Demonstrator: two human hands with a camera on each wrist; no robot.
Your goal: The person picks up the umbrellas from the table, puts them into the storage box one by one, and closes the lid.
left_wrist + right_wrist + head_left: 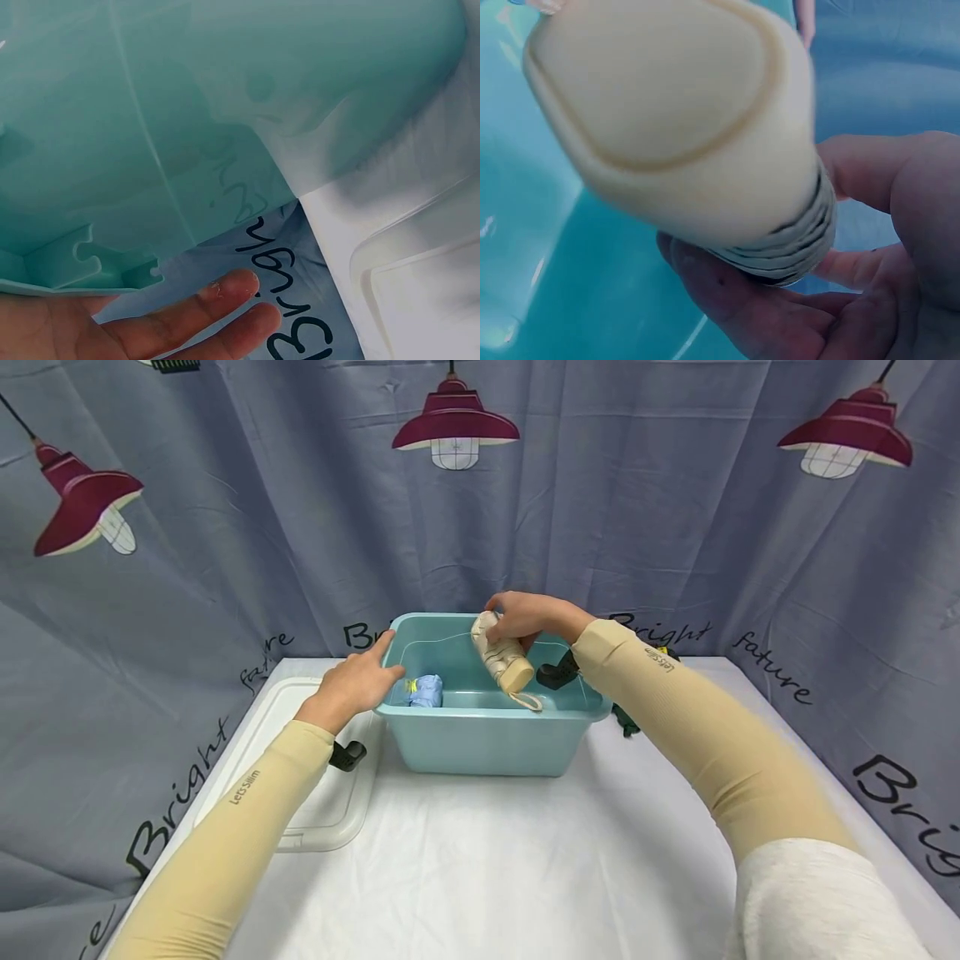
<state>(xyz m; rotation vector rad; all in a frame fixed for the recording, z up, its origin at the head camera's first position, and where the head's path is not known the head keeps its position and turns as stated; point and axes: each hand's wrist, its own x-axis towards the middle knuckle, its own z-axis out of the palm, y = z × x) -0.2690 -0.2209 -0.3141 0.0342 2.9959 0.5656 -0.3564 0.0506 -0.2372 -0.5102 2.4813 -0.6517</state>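
Observation:
My right hand (531, 617) grips a beige folded compact umbrella (495, 652) over the inside of a light teal plastic bin (487, 745). The umbrella hangs tilted, its pale handle end (660, 82) lowest and a wrist strap (529, 702) looping from it. Thumb and fingers wrap its ribbed fabric in the right wrist view. At the bin's left rim is my left hand (354, 683), its fingers (187, 319) fairly straight along the outside, just under the rim. A light blue bundle (427, 692) with a yellow mark lies in the bin's left part.
A whitish lid (326, 827) lies on the white table (480, 868), left of the bin. Something dark green (627, 722) sits right of the bin, partly hidden by my right arm. A grey-blue curtain (330, 527) hangs around the table.

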